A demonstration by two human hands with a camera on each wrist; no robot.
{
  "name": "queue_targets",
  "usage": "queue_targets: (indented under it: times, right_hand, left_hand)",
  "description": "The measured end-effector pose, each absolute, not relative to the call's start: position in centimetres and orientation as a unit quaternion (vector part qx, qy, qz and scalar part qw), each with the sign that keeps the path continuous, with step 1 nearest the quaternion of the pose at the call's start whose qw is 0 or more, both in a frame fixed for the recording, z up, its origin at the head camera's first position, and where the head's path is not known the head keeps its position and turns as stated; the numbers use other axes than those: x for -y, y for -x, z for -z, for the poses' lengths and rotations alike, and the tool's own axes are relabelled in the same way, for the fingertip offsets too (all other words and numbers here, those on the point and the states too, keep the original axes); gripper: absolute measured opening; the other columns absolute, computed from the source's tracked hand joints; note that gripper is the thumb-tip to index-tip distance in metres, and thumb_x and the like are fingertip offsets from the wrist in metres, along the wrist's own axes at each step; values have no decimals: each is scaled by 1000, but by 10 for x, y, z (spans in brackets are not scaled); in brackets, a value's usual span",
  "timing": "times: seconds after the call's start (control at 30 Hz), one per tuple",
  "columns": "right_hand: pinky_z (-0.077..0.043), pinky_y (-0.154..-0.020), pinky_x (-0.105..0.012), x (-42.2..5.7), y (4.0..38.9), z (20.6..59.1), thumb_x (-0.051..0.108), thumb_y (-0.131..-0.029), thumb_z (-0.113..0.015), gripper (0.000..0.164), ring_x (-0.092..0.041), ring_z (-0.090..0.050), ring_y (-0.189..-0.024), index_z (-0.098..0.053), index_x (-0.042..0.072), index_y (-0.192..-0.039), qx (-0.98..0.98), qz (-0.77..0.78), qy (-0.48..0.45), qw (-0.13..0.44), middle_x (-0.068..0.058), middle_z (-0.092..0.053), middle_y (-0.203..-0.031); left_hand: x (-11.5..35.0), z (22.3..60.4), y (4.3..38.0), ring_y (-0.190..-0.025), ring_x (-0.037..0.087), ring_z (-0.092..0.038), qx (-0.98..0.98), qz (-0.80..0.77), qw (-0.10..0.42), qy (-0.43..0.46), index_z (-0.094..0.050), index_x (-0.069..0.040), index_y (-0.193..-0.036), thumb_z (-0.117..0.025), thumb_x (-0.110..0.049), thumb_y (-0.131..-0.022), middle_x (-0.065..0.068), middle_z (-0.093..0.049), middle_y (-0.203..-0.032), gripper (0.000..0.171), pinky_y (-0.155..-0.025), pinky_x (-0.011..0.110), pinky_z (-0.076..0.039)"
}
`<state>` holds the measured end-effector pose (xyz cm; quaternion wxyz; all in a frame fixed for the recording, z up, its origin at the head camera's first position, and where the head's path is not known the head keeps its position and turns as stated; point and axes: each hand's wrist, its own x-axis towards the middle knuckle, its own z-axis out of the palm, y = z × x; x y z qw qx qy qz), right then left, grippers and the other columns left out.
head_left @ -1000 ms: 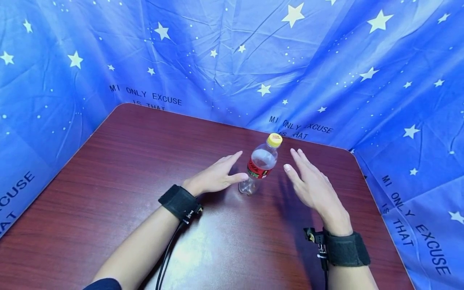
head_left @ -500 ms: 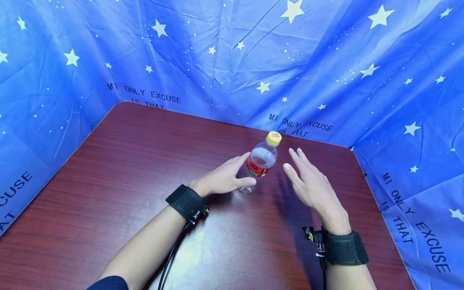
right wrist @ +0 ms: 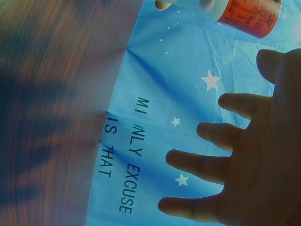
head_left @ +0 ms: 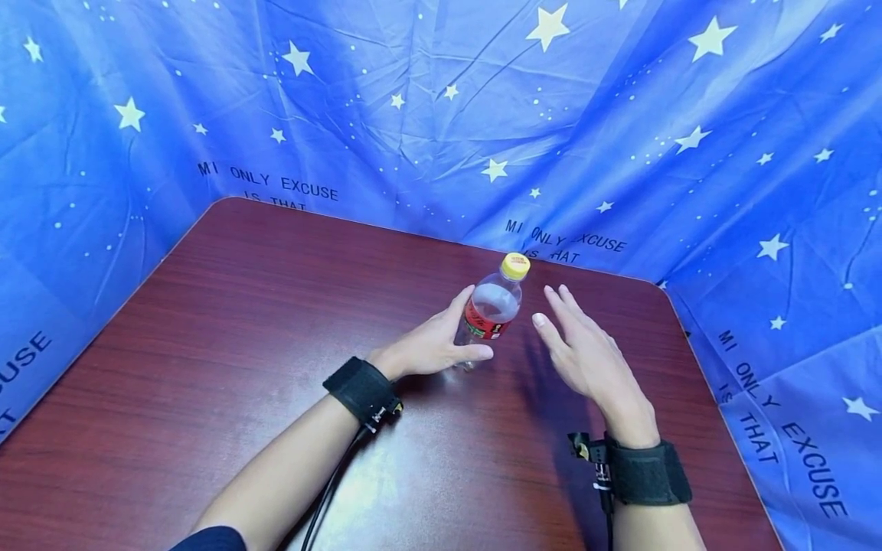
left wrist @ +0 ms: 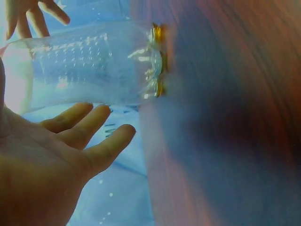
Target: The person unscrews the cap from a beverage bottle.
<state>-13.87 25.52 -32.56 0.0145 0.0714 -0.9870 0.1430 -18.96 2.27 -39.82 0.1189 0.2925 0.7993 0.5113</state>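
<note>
1. Your left grip (head_left: 430, 344) is spread in a loose C around the lower part of the bottle (head_left: 494, 306), thumb on the near side. Can't tell if it's actually touching.
2. Your right grip (head_left: 589, 356) is spread too, palm side toward the bottle with a gap between.
3. Bottle's upright on the tabletop (head_left: 276, 306), between your two grips, yellow cap (head_left: 516, 266) on top.
4. Star-print cloth (head_left: 413, 145) lines the far edge; the right edge is way closer to the bottle than the left, so most of your room's leftward.
</note>
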Motion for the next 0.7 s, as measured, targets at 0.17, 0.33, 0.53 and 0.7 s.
queue_targets:
  times: [0.17, 0.33, 0.53, 0.7]
  right_hand:
    - [-22, -93, -62, -255, 139, 325, 57, -92, -23, 61, -35, -23, -131, -13, 27, -145, 987, -142, -73, 11, -5, -9, -150]
    - [-22, -93, -62, -256, 138, 323, 57, -92, -23, 61, -35, -23, -131, -13, 28, -145, 987, -144, -69, 9, -4, -8, -150]
    - [-22, -95, -60, -257, 138, 322, 58, -92, -23, 62, -34, -23, -131, -12, 28, -145, 987, -145, -64, 11, -3, -7, -150]
    - [-22, -96, -58, -258, 137, 323, 57, -92, -23, 63, -34, -22, -131, -10, 25, -145, 987, -146, -62, 11, -2, -7, -150]
  left_hand:
    - [-31, 400, 189, -116, 9, -42, -790, -538, 107, -275, -4, -31, -143, -68, -61, -66, -1, -43, -131, 104, -97, 34, -32]
    - [-39, 402, 189, -106, 7, -49, -780, -562, 94, -257, -12, -27, -141, -73, -60, -60, -4, -50, -122, 107, -91, 32, -37]
    - [-44, 406, 192, -100, 3, -53, -788, -568, 73, -226, -18, -25, -139, -73, -64, -54, -6, -55, -116, 108, -87, 30, -40]
    - [-45, 407, 191, -97, 4, -54, -795, -560, 72, -220, -20, -28, -139, -73, -65, -54, -7, -55, -114, 107, -84, 30, -41]
